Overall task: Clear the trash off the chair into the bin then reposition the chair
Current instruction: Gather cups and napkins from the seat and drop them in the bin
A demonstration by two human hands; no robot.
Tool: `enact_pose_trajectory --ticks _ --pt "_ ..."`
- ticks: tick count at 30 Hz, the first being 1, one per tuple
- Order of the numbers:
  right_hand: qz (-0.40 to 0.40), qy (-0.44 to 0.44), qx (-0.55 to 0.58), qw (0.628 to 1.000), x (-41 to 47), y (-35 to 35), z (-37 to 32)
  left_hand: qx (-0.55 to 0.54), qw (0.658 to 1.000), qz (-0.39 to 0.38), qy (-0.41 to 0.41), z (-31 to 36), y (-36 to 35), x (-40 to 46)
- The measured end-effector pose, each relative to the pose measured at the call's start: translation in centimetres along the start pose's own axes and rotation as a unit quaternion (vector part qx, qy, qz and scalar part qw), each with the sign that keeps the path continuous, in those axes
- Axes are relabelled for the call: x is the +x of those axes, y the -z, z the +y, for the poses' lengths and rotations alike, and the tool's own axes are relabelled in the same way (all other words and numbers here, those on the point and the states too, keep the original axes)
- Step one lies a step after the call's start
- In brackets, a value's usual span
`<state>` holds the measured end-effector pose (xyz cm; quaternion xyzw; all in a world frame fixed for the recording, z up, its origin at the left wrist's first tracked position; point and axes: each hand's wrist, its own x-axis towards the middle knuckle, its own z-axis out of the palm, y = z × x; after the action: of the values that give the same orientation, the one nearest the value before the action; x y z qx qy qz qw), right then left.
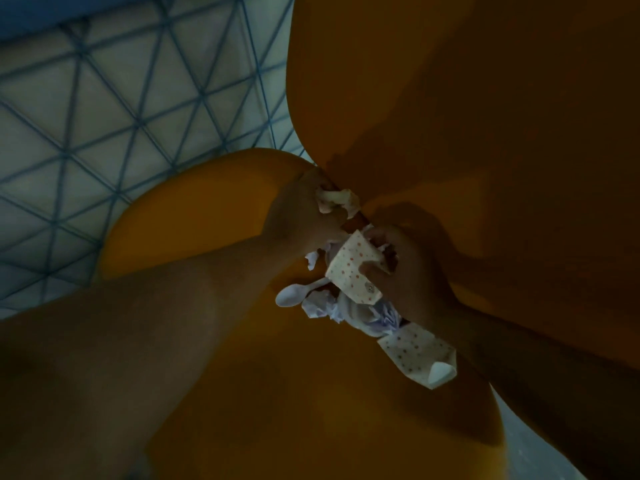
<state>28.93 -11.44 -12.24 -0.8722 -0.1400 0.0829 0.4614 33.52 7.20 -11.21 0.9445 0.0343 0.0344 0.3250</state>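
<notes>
An orange chair fills the view, its seat (194,233) low and its backrest (467,98) rising at the right. Trash lies where seat meets back. My left hand (301,216) is closed on a crumpled wad of paper (337,200). My right hand (412,268) grips a white paper cup with red dots (353,271). Below the cup lie a white plastic spoon (294,294), crumpled tissue (325,306) and a second dotted paper cup (420,355) on its side. No bin is in view.
Pale floor tiles with a blue triangle-line pattern (104,133) show at the upper left behind the chair. A strip of pale floor (540,445) shows at the lower right. The scene is dim.
</notes>
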Motion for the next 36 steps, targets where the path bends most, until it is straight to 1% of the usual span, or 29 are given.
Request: enact_pose_trajectory --ticks 4,8,10,13,16,20,23,27,30,33,36 --pt "0.023 0.019 0.015 0.999 -2.4 1.2 -1.1 -0.042 0.998 0.052 0.005 1.7 1.2 -3.0" --pt "0.019 0.051 0.017 0.998 -7.2 3.2 -1.8 -0.033 0.994 0.098 -0.02 5.3 2.9 -8.9" --pt "0.002 0.074 0.008 0.997 -11.1 4.7 -2.2 -0.028 0.99 0.133 -0.03 7.4 3.5 -13.3" --pt "-0.032 0.094 0.022 0.995 -15.8 6.2 -2.6 -0.027 0.988 0.152 -0.02 9.3 3.7 -18.4" --pt "-0.062 0.105 0.004 0.993 -21.5 7.6 -2.1 -0.042 0.989 0.143 -0.023 11.6 2.8 -24.5" --pt "-0.081 0.103 -0.007 0.991 -28.7 8.0 -0.4 -0.064 0.99 0.118 -0.04 13.8 0.8 -32.2" --pt "-0.087 0.103 -0.021 0.991 -33.3 7.4 1.9 -0.06 0.991 0.105 -0.055 14.9 -1.3 -37.3" --pt "-0.077 0.049 -0.048 0.995 -38.1 5.7 6.0 -0.042 0.991 0.096 -0.077 14.6 -5.0 -43.5" --pt "-0.06 0.004 -0.066 0.996 -41.0 3.9 9.2 -0.047 0.996 0.067 -0.042 12.3 -8.8 -47.6" --pt "-0.023 -0.031 -0.047 0.998 -42.7 2.1 11.1 -0.043 0.997 0.037 0.048 9.0 -13.0 -50.9" --pt "0.001 -0.017 -0.012 1.0 -43.6 0.1 11.6 -0.02 0.99 0.011 0.137 5.9 -17.2 -53.2"
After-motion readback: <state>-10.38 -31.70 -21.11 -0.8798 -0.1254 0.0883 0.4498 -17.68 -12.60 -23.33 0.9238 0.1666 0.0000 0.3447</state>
